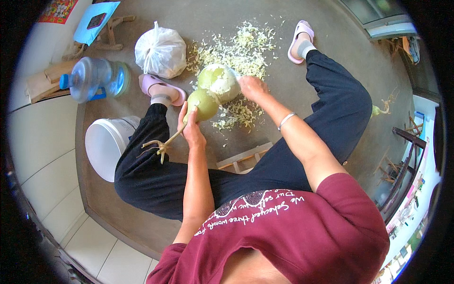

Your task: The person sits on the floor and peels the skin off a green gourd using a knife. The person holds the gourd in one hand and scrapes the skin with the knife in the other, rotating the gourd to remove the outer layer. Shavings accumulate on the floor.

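Note:
A green bottle gourd hangs tilted between my legs, its long dry stem pointing back toward my left knee. My left hand grips its narrow upper bulb from beneath, near the stem. On the larger lower bulb, part of the green skin is scraped away to a pale surface. My right hand is closed at the far right side of that bulb, around a small tool with a pale, blurred blade. The fingers hide the tool's handle. Pale green shavings lie heaped on the floor below the gourd.
A knotted white plastic bag stands by my left foot. Further left lies a blue water jug. A white bucket lies tipped beside my left knee. Another gourd shows partly behind my right knee. Under me is a wooden stool.

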`<state>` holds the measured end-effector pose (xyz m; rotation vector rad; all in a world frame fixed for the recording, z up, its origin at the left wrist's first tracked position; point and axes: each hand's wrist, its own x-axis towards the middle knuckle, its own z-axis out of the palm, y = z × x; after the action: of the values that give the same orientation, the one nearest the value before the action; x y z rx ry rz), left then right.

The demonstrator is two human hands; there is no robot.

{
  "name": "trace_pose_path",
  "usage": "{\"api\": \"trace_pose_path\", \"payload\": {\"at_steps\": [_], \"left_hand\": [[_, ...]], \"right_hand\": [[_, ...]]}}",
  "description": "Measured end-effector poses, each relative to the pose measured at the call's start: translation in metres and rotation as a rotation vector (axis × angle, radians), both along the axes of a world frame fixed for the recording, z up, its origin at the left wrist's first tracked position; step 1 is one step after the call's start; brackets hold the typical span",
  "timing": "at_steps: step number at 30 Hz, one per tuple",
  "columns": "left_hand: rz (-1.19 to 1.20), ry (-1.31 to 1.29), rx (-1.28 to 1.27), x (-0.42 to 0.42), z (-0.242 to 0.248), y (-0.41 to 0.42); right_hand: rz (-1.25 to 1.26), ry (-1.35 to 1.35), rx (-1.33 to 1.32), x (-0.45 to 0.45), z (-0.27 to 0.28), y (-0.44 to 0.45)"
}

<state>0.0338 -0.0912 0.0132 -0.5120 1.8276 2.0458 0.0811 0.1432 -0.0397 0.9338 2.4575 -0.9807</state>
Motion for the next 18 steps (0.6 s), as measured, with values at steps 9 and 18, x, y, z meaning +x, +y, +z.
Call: {"api": "trace_pose_path", "payload": {"at_steps": [9,18], "left_hand": [[0.074,-0.024,0.030,0.000,-0.006,-0.003],[-0.051,0.040,-0.005,0.002,-0.004,0.002]], "right_hand": [[0.126,0.071,0.036,0.004,0.031,-0.024],[0.083,0.048,0.018,-0.008,0.024,-0.001]]}}
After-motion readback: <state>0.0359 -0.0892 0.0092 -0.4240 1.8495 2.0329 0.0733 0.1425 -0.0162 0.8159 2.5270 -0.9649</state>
